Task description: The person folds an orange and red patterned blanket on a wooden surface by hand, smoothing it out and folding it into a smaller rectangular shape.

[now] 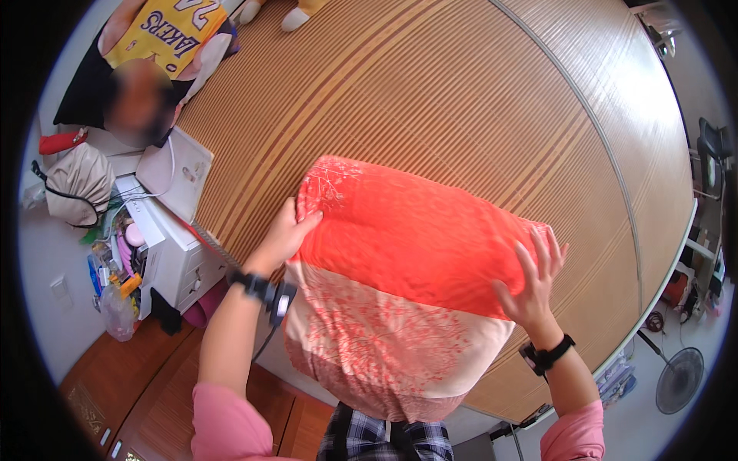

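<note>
A red and cream cloth [403,236] with a branch pattern lies folded over the near edge of a bamboo sleeping mat [415,104], its patterned lower part hanging towards my legs. At the cloth's left edge, my left hand [288,233] grips the fabric between thumb and fingers. My right hand [533,276] rests against the right end of the cloth with its fingers spread. Both wrists wear black straps with small devices.
A person in a yellow jersey [173,34] is at the upper left. Beside the mat's left edge stand a laptop [179,173] and a cluttered white cabinet [190,271]. A round fan [680,380] stands at the lower right.
</note>
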The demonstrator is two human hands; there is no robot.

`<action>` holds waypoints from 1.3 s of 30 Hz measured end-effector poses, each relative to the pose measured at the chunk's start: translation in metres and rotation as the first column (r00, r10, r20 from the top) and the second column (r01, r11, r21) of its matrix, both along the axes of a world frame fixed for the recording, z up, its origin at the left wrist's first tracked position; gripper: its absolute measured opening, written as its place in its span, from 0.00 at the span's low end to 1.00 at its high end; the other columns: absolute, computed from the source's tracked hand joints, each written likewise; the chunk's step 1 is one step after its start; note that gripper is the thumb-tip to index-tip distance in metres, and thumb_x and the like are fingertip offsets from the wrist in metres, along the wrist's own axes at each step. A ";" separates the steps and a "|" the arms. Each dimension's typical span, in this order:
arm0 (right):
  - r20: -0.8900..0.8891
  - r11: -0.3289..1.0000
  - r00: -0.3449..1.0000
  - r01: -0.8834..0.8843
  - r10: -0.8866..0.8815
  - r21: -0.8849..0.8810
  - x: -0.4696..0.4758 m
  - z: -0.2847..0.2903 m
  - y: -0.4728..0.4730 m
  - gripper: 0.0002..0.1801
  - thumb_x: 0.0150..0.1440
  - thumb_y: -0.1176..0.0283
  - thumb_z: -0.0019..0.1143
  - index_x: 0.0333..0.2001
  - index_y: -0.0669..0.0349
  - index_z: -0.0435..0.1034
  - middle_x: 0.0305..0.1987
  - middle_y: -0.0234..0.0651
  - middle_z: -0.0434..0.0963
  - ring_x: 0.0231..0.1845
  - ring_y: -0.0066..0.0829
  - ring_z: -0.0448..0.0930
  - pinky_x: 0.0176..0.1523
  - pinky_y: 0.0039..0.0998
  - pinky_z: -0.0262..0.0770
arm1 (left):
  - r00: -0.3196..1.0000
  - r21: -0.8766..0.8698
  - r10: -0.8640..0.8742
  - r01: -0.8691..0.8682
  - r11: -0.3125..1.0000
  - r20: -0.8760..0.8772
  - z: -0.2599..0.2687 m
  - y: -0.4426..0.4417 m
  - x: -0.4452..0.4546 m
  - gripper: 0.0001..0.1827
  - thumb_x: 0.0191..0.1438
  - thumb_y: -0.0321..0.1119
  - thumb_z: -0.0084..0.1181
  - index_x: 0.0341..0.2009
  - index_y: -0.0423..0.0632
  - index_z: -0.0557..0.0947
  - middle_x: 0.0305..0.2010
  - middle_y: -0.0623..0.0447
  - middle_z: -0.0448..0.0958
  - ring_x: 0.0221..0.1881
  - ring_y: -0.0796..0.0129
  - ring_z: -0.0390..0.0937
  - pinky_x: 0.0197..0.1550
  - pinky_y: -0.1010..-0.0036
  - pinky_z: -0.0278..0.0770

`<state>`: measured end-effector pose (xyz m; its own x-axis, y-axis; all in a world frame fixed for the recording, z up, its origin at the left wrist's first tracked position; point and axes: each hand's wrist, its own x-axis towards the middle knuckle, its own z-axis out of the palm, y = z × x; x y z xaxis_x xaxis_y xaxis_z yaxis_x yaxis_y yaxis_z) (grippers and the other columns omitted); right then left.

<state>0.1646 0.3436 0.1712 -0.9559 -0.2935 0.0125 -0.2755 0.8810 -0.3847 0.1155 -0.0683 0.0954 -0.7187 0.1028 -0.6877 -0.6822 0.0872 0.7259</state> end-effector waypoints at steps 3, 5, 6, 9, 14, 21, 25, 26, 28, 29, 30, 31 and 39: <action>0.190 0.994 0.981 -0.062 0.044 0.090 -0.028 -0.019 -0.021 0.36 0.48 0.41 0.55 0.59 0.40 0.64 0.68 0.35 0.59 0.70 0.51 0.49 0.67 0.63 0.23 | 0.960 -0.473 -0.193 0.078 0.878 -0.200 -0.064 0.024 0.008 0.20 0.59 0.36 0.52 0.51 0.38 0.66 0.50 0.41 0.74 0.50 0.55 0.74 0.51 0.67 0.68; 0.167 0.979 0.986 -0.057 0.024 0.194 -0.024 -0.040 -0.025 0.35 0.48 0.36 0.48 0.59 0.32 0.64 0.67 0.31 0.59 0.70 0.47 0.51 0.65 0.65 0.22 | 0.964 -0.396 -0.102 -0.005 0.918 -0.247 -0.078 0.029 0.018 0.22 0.58 0.38 0.53 0.50 0.38 0.65 0.50 0.36 0.73 0.50 0.49 0.73 0.50 0.65 0.69; 0.148 0.977 0.989 -0.053 0.023 0.204 -0.025 -0.053 -0.027 0.35 0.48 0.35 0.48 0.59 0.31 0.64 0.67 0.31 0.59 0.70 0.46 0.51 0.65 0.66 0.22 | 0.960 -0.368 -0.050 -0.058 0.928 -0.276 -0.081 0.024 0.018 0.23 0.58 0.40 0.53 0.50 0.38 0.65 0.50 0.34 0.72 0.50 0.47 0.73 0.49 0.63 0.69; 0.137 0.972 0.991 -0.034 0.002 0.233 -0.026 -0.068 -0.029 0.34 0.47 0.33 0.44 0.58 0.27 0.64 0.67 0.29 0.59 0.69 0.44 0.52 0.64 0.69 0.24 | 0.981 -0.669 -0.185 0.097 0.736 -0.061 -0.063 0.023 0.006 0.28 0.54 0.42 0.57 0.51 0.38 0.64 0.47 0.34 0.73 0.48 0.43 0.73 0.47 0.61 0.69; 0.135 0.973 0.991 -0.027 -0.004 0.231 -0.023 -0.072 -0.023 0.34 0.47 0.32 0.43 0.58 0.25 0.62 0.66 0.26 0.60 0.68 0.43 0.54 0.63 0.70 0.28 | 0.611 -0.880 -0.689 -0.028 0.473 -0.390 0.040 0.098 -0.028 0.28 0.51 0.42 0.58 0.55 0.50 0.66 0.65 0.44 0.58 0.69 0.46 0.47 0.63 0.38 0.42; 0.057 0.991 0.998 -0.022 0.014 0.134 -0.018 -0.084 -0.024 0.35 0.46 0.31 0.43 0.57 0.24 0.63 0.61 0.29 0.64 0.62 0.42 0.59 0.63 0.66 0.36 | 0.645 -0.881 -0.713 0.127 0.455 -0.276 -0.025 0.127 0.002 0.36 0.52 0.65 0.45 0.57 0.54 0.68 0.62 0.51 0.61 0.68 0.46 0.49 0.56 0.26 0.37; 0.073 0.990 0.997 -0.001 -0.009 0.140 -0.015 -0.089 -0.025 0.35 0.45 0.30 0.42 0.57 0.25 0.65 0.59 0.34 0.64 0.59 0.42 0.60 0.62 0.62 0.40 | 0.593 -0.899 -0.719 -0.020 0.438 -0.363 -0.047 0.132 0.006 0.38 0.52 0.69 0.38 0.56 0.51 0.67 0.56 0.49 0.63 0.63 0.45 0.55 0.57 0.34 0.44; 0.078 0.990 0.997 -0.001 -0.010 0.138 -0.015 -0.090 -0.027 0.36 0.45 0.30 0.42 0.57 0.25 0.65 0.59 0.36 0.64 0.58 0.42 0.61 0.62 0.61 0.40 | 0.582 -0.894 -0.716 -0.045 0.445 -0.386 -0.050 0.132 0.007 0.38 0.53 0.69 0.37 0.55 0.51 0.67 0.55 0.48 0.63 0.62 0.45 0.55 0.57 0.35 0.45; 0.101 0.992 0.995 0.006 -0.019 0.130 -0.017 -0.090 -0.028 0.35 0.45 0.30 0.42 0.56 0.25 0.65 0.59 0.36 0.64 0.58 0.42 0.61 0.62 0.61 0.41 | 0.570 -0.894 -0.716 -0.080 0.441 -0.404 -0.054 0.132 0.009 0.39 0.53 0.70 0.34 0.55 0.50 0.67 0.53 0.48 0.64 0.60 0.45 0.57 0.58 0.38 0.48; 0.112 0.992 0.993 0.010 -0.024 0.126 -0.017 -0.090 -0.029 0.35 0.45 0.30 0.42 0.56 0.25 0.65 0.59 0.36 0.64 0.57 0.42 0.61 0.62 0.61 0.41 | 0.566 -0.898 -0.720 -0.088 0.432 -0.402 -0.057 0.130 0.010 0.39 0.53 0.70 0.33 0.55 0.50 0.67 0.53 0.48 0.64 0.60 0.46 0.57 0.58 0.38 0.47; 0.106 0.992 0.994 0.008 -0.022 0.127 -0.018 -0.091 -0.029 0.35 0.45 0.30 0.42 0.56 0.25 0.65 0.59 0.36 0.64 0.58 0.42 0.62 0.62 0.60 0.41 | 0.562 -0.900 -0.723 -0.097 0.424 -0.402 -0.058 0.130 0.009 0.39 0.54 0.70 0.33 0.55 0.50 0.67 0.53 0.49 0.64 0.60 0.46 0.57 0.58 0.38 0.47; 0.099 0.992 0.995 0.007 -0.019 0.128 -0.018 -0.092 -0.029 0.35 0.45 0.30 0.42 0.56 0.25 0.65 0.59 0.36 0.64 0.58 0.42 0.62 0.62 0.60 0.42 | 0.557 -0.903 -0.727 -0.107 0.417 -0.402 -0.060 0.130 0.008 0.38 0.54 0.70 0.33 0.55 0.51 0.67 0.53 0.49 0.64 0.60 0.47 0.57 0.58 0.38 0.47; 0.074 0.999 0.997 0.026 -0.029 0.042 -0.020 -0.090 -0.024 0.36 0.46 0.31 0.42 0.58 0.27 0.64 0.57 0.36 0.67 0.60 0.42 0.62 0.65 0.61 0.37 | 0.484 -0.922 -0.785 -0.197 0.334 -0.387 -0.060 0.133 0.005 0.36 0.57 0.64 0.31 0.54 0.47 0.68 0.52 0.47 0.66 0.59 0.49 0.60 0.59 0.48 0.51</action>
<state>0.1446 0.3194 0.0811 -0.9615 -0.2656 -0.0703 -0.2227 0.9033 -0.3667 0.1208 0.0644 0.0354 -0.9543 0.2391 0.1791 0.2718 0.9437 0.1887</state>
